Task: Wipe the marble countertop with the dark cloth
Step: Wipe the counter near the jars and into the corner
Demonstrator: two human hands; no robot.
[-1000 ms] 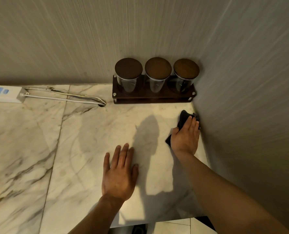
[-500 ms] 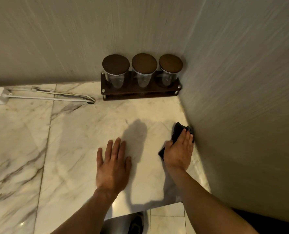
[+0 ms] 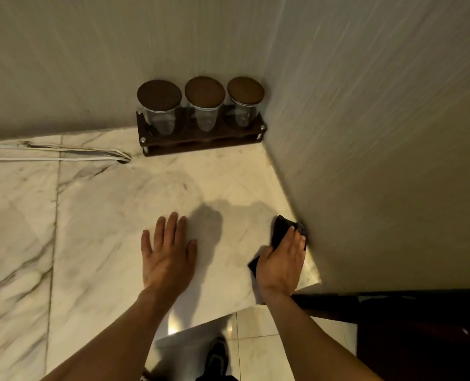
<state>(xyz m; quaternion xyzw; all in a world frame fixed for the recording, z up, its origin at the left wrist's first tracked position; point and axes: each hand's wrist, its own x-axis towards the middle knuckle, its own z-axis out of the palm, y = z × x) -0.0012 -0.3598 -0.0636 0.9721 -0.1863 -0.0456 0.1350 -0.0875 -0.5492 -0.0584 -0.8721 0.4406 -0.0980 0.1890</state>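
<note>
Wiping along the wall.
My right hand (image 3: 281,261) presses the cloth (image 3: 280,229) flat; left hand (image 3: 167,257) lies open, bracing. Best keep pressure even on the marble (image 3: 104,215).

Three jars (image 3: 202,105) in a rack (image 3: 200,140) at back corner of countertop (image 3: 91,215); cable (image 3: 55,156) to rack's left; cloth (image 3: 280,232) under right hand (image 3: 281,264) against right wall (image 3: 379,160); left hand (image 3: 167,255) flat, near front edge.

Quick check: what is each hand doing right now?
Left hand: open, flat on the marble countertop, holding nothing.
Right hand: pressing the dark cloth down.
</note>
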